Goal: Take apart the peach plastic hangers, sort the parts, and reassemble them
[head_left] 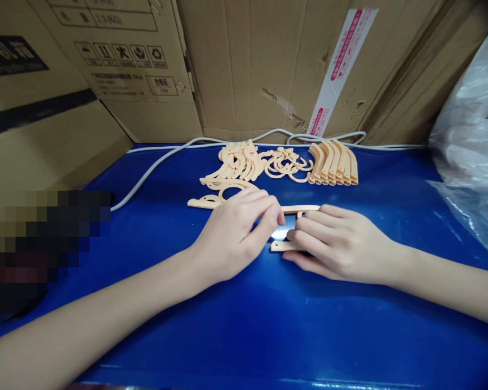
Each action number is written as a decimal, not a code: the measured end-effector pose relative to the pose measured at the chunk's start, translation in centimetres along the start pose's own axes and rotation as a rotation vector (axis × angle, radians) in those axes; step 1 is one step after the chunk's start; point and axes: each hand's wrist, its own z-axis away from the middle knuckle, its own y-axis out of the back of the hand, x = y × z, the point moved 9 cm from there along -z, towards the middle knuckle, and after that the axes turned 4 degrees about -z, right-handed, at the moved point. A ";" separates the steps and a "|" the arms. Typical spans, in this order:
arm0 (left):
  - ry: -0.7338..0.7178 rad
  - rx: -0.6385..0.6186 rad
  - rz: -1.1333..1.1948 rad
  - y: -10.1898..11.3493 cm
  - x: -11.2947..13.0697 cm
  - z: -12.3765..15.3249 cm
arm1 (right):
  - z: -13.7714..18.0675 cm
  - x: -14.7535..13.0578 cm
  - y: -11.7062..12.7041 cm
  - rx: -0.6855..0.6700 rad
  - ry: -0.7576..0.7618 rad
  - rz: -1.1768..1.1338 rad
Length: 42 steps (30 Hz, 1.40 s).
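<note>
My right hand (341, 241) is closed around a beige plastic hanger arm (283, 246), whose flat end with a small hole sticks out to the left. Above it, a longer beige piece (299, 208) runs between my two hands, its right end at my right fingers. My left hand (238, 233) is curled, thumb and forefinger pressed together beside that piece's left end; what they hold, if anything, is hidden. Just behind my left hand lie a hanger arm (203, 203) and other curved beige parts, partly covered by it.
Along the back lie a heap of beige parts (242, 160), loose hooks (284, 162) and a neat stack of curved arms (333, 162). A white cable (162, 157) crosses the blue table (244, 336). Cardboard boxes (244, 70) wall the back and left; a clear plastic bag (472, 119) stands right.
</note>
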 end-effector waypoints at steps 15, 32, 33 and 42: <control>0.311 0.311 0.303 2.7 -2.7 -0.9 | 0.8 -0.1 -1.1 -0.102 -0.025 -0.079; 0.338 -0.114 -0.611 3.6 -9.1 -7.2 | 0.3 1.1 -0.6 -0.035 -0.112 -0.206; 0.343 -0.124 -0.609 3.3 -9.0 -7.2 | 0.3 1.1 -0.6 -0.033 -0.109 -0.210; 0.403 -0.107 -0.667 2.4 -8.3 -8.7 | 0.3 1.1 -0.6 -0.044 -0.110 -0.199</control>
